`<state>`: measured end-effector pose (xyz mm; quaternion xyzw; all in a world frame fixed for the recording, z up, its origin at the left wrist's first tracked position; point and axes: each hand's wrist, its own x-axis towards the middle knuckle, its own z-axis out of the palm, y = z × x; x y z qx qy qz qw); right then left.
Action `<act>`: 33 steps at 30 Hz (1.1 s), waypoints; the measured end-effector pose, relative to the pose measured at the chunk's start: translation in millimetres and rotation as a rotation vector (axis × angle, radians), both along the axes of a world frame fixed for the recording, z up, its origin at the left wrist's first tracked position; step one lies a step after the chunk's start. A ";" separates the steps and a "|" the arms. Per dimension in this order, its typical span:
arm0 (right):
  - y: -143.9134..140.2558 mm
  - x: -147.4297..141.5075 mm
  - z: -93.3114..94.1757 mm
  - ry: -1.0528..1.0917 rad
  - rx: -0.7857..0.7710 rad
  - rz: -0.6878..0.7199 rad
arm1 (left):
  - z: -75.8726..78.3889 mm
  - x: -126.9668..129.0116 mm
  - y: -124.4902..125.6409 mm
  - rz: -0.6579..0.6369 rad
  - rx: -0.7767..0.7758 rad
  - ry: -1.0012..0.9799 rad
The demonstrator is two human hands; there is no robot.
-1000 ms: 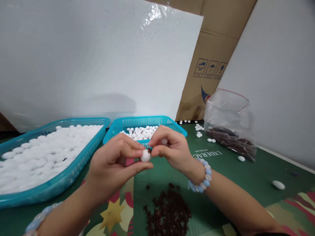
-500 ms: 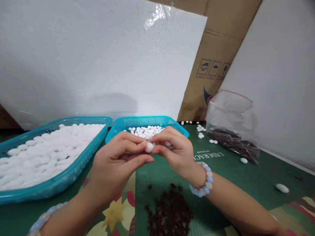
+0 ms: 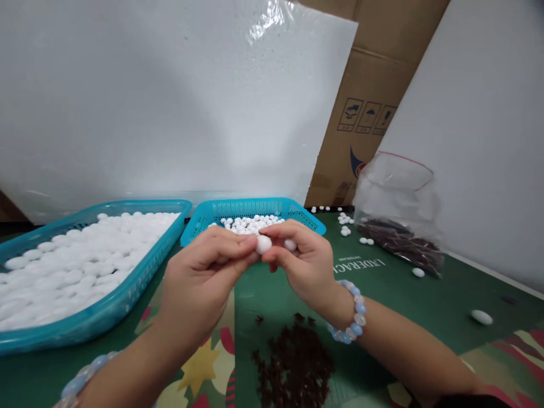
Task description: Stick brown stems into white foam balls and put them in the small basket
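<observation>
You had both hands raised over the green mat (image 3: 399, 294), working one white bead (image 3: 263, 244) between them. Your left hand (image 3: 203, 277) pinched that bead between thumb and forefinger, closed on it, while your right hand (image 3: 302, 262) met it from the other side, fingers curled, with a second white bead (image 3: 290, 245) tucked against them. Whether a dark piece was already seated on the pinched bead, I could not tell; the fingertips hid the joint.

As for progress, I'd judge you were well in but far from through. The large teal basket (image 3: 140, 277) at your left was heaped with white beads, and the small teal basket (image 3: 250, 208) behind your hands held a thinner layer. A pile of dark brown pieces (image 3: 293, 362) lay on the mat just below your wrists, and the clear zip bag (image 3: 397, 212) at the right held plenty more. A few loose beads (image 3: 344, 230) sat scattered near that bag.
</observation>
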<state>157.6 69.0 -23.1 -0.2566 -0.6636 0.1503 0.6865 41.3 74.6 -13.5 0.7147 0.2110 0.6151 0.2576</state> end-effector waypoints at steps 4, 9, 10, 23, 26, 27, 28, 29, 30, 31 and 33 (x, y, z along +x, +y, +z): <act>-4.1 -1.0 -0.7 -0.064 0.057 -0.020 | 0.1 0.4 -2.1 -0.002 -0.002 -0.011; -0.9 -3.3 -4.8 0.042 -0.045 0.224 | 1.1 -1.4 -0.5 -0.019 -0.005 -0.014; 1.4 -3.8 -5.3 0.110 -0.086 0.348 | 1.7 -1.8 0.2 -0.022 -0.019 -0.019; 9.2 -5.7 -2.3 0.441 -0.497 0.843 | 19.0 -5.9 13.3 -0.085 -0.608 -0.423; 9.2 -6.0 0.3 0.499 -0.559 0.806 | 18.3 -7.1 16.3 -0.084 -0.687 -0.416; 9.5 -6.2 1.2 0.519 -0.583 0.800 | 18.1 -6.6 16.5 -0.086 -0.707 -0.404; 10.0 -6.3 1.9 0.540 -0.612 0.791 | 18.1 -5.7 16.3 -0.086 -0.728 -0.388; 10.7 -6.5 2.3 0.567 -0.647 0.773 | 18.3 -4.6 15.8 -0.085 -0.753 -0.371; 11.6 -6.6 2.3 0.600 -0.684 0.745 | 18.7 -3.3 15.1 -0.083 -0.783 -0.353; 12.8 -6.5 2.1 0.634 -0.720 0.709 | 19.2 -2.2 14.4 -0.084 -0.812 -0.336; 15.7 -5.8 0.7 0.686 -0.778 0.639 | 20.3 -0.6 13.4 -0.094 -0.858 -0.308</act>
